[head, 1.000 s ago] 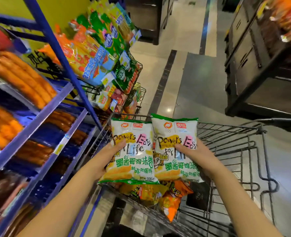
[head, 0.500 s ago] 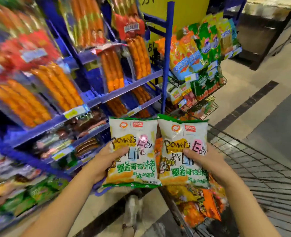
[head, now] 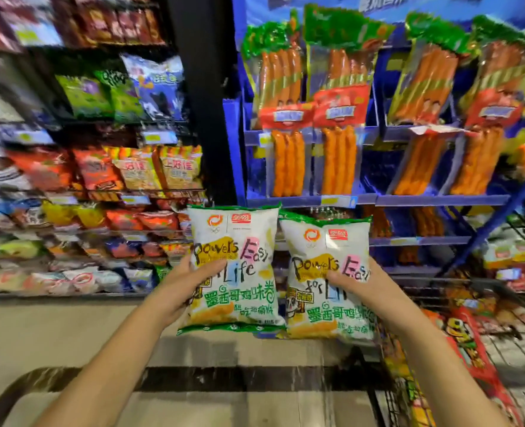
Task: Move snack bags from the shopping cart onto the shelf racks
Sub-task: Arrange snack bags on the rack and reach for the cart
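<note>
Each grip hides its white bag's (head: 235, 266) edge; shelves (head: 79, 192) blurred.

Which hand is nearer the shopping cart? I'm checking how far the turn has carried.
Right. The right hand holds its snack bag just left of the shopping cart; the left hand is farther left, over the floor.

left snack bag (head: 233, 266) "Powers Easy for Life", right snack bag (head: 325, 282) same

Two white, green-edged snack bags (head: 235, 266); orange sausages (head: 338, 160) on blue shelves (head: 439, 199).
</note>
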Demonstrator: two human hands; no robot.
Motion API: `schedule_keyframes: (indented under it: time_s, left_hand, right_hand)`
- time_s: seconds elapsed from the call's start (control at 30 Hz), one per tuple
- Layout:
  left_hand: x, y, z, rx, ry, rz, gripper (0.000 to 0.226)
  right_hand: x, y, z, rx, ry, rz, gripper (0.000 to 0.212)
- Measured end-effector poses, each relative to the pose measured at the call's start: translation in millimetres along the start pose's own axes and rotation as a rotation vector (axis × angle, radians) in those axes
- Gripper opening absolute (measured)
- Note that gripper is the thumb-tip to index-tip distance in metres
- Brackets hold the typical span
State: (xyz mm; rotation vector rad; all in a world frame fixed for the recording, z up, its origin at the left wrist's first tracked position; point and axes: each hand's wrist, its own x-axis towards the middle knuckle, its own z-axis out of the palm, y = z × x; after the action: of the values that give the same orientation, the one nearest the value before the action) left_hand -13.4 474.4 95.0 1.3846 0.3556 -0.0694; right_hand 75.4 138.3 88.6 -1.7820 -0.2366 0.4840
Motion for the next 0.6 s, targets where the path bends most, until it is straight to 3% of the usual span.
schedule_keyframes:
  time_s: [0.1, 0.3, 0.43, 0.6]
  left_hand:
    - [-23, 4, -72, 0.01, 0.062, 0.049, 0.112]
    - [-84, 30, -196, -0.036, 0.178, 0.16, 0.097]
    - [-127, 48, -282, -0.026, 0.326, 0.246, 0.049]
    - [-178, 78, -370, -0.062, 0.475, 0.338, 0.05]
  right_hand:
    - [22, -28, 62, -0.041, -0.053, -0.028, 0.054]
    - [53, -85, 195, -0.092, -0.134, -0.117, 0.033]
    - [68, -130, 293, -0.085, -0.183, -0.186, 0.061]
    - [84, -190, 399, -0.114, -0.282, -0.27, 0.086]
